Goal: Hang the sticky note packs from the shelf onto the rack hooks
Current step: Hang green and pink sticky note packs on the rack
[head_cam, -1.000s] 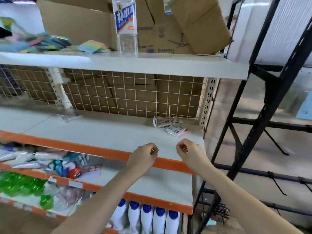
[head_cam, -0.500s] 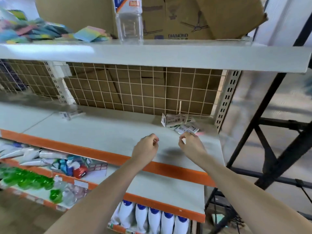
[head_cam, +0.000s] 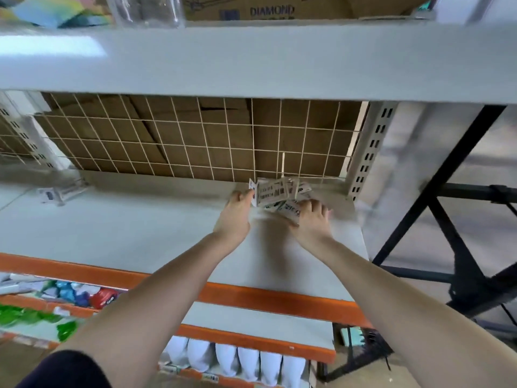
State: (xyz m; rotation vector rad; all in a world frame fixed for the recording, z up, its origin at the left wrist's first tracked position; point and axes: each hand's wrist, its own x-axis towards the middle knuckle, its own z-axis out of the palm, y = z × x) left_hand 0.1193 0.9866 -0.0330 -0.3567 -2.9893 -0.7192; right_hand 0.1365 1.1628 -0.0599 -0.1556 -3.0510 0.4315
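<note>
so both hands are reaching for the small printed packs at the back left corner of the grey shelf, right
Not quite: the corner is wrong. The head view shows the small printed packs at the back right corner of the grey shelf, by the perforated upright. The left hand and right hand are indeed both reaching them.

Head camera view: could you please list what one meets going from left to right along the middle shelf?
Small clear clip-like item → left hand → printed packs → right hand → perforated upright post.
</note>
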